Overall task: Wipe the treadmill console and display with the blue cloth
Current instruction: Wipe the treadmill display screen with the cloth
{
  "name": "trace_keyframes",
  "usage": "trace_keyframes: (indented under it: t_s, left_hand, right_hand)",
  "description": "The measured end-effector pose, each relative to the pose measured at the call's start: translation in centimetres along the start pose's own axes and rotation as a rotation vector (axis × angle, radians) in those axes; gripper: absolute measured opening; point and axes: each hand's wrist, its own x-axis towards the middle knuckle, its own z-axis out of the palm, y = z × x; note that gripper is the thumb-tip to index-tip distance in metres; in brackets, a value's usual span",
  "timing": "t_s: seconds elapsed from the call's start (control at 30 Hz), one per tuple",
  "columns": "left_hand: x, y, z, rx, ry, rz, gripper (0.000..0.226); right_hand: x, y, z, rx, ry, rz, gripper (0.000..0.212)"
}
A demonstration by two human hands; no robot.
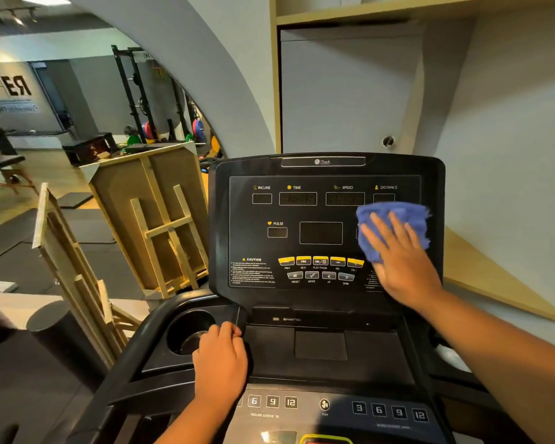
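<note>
— Cloth first: where is it?
— The crumpled blue cloth [394,230] lies flat against the right side of the black treadmill display panel [326,225], under the right hand [398,261]. The fingers are spread straight and press the cloth against the panel; nothing is curled round it.
— What does that cover?
— Part of the small window under the word DISTANCE, another window to the right of the centre screen, the end of the row of yellow buttons [321,261], and most of the small print at the lower right. The caution text at the lower left is too fine to read.
— And the other hand?
— The left hand [220,357] rests on the black lower console [321,350], fingers curled over a raised edge just beside the round black cup holder [189,331]. Whether it truly grips that edge or only leans on it is hard to tell.
— Anything in the cup holder?
— A pale glint at its bottom, partly behind the knuckles; I cannot tell what it is. A second recess at the right edge is mostly hidden behind the right forearm, with something pale showing in it.
— The lower keys?
— Numbered keys 6, 9, 12 [272,402] show; the left wrist covers whatever comes before them. A fan button sits between the two key sets. The frame cuts off a yellow-rimmed part at the bottom.
</note>
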Motion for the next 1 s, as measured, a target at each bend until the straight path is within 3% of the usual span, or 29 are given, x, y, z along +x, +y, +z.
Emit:
trace_keyframes:
  t_s: [0.1,0.2,0.4,0.53,0.63,0.77,0.93,1.0]
  left_hand:
    - [0.1,-0.1,0.1,-0.009,0.0,0.008,0.014]
    - [0.1,0.0,0.2,-0.019,-0.001,0.018,0.012]
    - [0.2,-0.1,0.3,-0.047,0.007,0.035,0.009]
    - [0.3,-0.1,0.3,-0.046,0.011,0.042,0.009]
    - [0.3,-0.1,0.3,-0.034,0.01,0.035,0.009]
    - [0.3,-0.1,0.3,-0.03,0.014,0.032,0.009]
    - [0.3,0.0,0.3,-0.026,0.016,0.034,0.008]
    - [0.3,0.0,0.3,-0.025,0.012,0.03,0.008]
  right_hand:
    - [4.5,-0.2,-1.8,0.046,0.08,0.178,0.066]
    - [7.9,-2.5,-2.4,0.052,0.132,0.237,0.066]
    - [1.9,-7.7,2.2,-0.071,0.01,-0.228,0.076]
    - [-2.7,-4.1,3.4,-0.151,-0.043,-0.419,0.075]
    - [-3.1,-0.1,2.0,-0.15,-0.026,-0.319,0.075]
    - [1.1,2.2,-0.7,0.013,0.067,0.027,0.073]
    - [9.0,-0.7,-3.0,0.066,0.198,0.301,0.067]
    - [10.0,-3.5,-2.8,0.071,0.183,0.235,0.068]
